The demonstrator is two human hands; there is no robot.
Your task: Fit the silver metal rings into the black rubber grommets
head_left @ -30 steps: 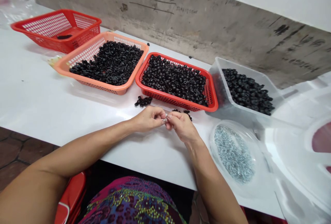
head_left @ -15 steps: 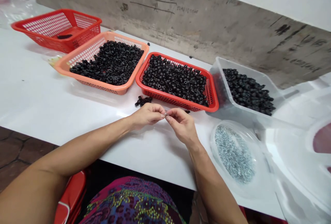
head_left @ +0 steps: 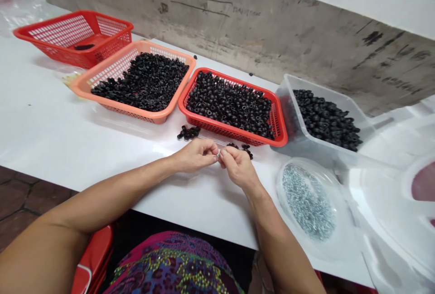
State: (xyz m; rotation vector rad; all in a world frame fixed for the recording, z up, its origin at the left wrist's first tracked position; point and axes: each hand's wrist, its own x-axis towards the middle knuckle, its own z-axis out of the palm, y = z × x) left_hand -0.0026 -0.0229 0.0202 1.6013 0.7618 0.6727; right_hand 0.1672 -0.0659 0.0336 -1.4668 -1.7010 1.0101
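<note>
My left hand (head_left: 195, 156) and my right hand (head_left: 238, 166) meet at the fingertips above the white table (head_left: 68, 122). Between them they pinch a tiny silver metal piece (head_left: 218, 153), mostly hidden by the fingers, so its exact shape is hard to tell. Just beyond my left hand lies a small cluster of black ring-shaped beads (head_left: 189, 132). A few more loose black beads (head_left: 245, 150) lie just beyond my right hand, against the red basket (head_left: 217, 124), which is full of the same beads.
An orange basket (head_left: 115, 103) holds black beads, and a red basket (head_left: 68, 54) at the far left holds only a few. A clear plastic tub (head_left: 288, 113) holds more, and a round clear dish (head_left: 282, 199) holds silver pieces (head_left: 307, 203). A concrete wall (head_left: 254, 26) runs behind the table.
Both hands rose toward the red basket half a second ago and have come back down, uncovering the loose beads. The silver piece stays pinched between the fingertips.
</note>
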